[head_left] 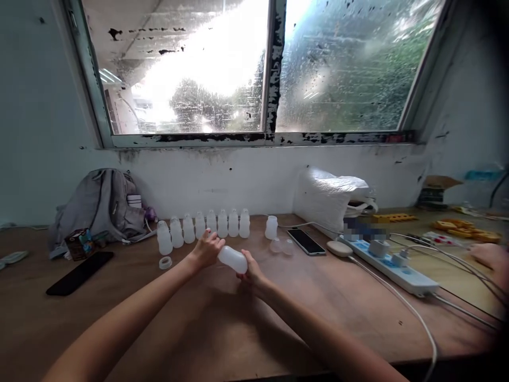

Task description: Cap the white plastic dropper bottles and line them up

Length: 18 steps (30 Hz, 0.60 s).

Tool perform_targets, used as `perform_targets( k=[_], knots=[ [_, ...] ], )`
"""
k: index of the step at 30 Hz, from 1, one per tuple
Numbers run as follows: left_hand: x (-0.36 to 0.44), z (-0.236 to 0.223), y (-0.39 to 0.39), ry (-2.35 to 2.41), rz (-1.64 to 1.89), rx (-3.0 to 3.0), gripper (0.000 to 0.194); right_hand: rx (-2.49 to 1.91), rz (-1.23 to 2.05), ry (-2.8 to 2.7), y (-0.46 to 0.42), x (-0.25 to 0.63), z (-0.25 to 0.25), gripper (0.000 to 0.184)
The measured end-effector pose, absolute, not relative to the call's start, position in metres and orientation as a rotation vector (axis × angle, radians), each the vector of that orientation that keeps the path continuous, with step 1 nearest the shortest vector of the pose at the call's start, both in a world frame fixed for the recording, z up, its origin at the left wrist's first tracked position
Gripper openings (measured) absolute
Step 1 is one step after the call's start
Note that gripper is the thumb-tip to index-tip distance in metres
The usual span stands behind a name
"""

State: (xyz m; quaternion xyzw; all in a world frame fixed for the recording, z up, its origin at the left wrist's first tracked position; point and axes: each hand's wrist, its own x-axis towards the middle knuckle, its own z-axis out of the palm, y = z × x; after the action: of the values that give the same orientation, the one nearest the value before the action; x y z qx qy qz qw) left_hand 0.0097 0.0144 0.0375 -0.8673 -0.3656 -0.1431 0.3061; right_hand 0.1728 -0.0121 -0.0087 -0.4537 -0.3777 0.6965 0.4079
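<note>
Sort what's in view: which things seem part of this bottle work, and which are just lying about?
Seemingly part of the job: held bottle, row of bottles, separate bottle, white ring, clear domed pieces.

Apparently just lying about: grey backpack, dark flat device, phone, power strip, round pad, white bag.

The right hand grips a tilted bottle.

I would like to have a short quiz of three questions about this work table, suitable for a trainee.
1. True or false: the right hand holds a bottle tilted.
2. Where is the backpack?
A) Left of the row of bottles
B) Right of that row
C) On the window sill
3. Where does the white ring lie?

Key: 1. True. 2. A. 3. On the table, in front of the row's leftmost bottle.
</note>
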Motion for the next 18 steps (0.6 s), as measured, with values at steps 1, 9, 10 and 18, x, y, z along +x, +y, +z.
perform_targets(
  k=[1,9,10,18],
  knots=[
    [0.013,0.043,0.014,-0.997,-0.450,-2.268,0.020,-1.116,1.763,-0.943,-0.007,0.173,-0.005,0.048],
    [0.056,0.020,0.006,-1.666,-1.833,-1.856,0.051,-0.748,1.839,-0.752,0.017,0.179,-0.013,0.052],
    [0.060,0.009,0.007,-1.761,-2.002,-1.881,0.051,-0.746,1.856,-0.748,0.019,0.182,-0.017,0.053],
    [0.060,-0.032,0.004,-1.711,-2.841,-2.208,0.035,-0.816,1.831,-1.075,0.023,0.190,-0.031,0.042]
  ],
)
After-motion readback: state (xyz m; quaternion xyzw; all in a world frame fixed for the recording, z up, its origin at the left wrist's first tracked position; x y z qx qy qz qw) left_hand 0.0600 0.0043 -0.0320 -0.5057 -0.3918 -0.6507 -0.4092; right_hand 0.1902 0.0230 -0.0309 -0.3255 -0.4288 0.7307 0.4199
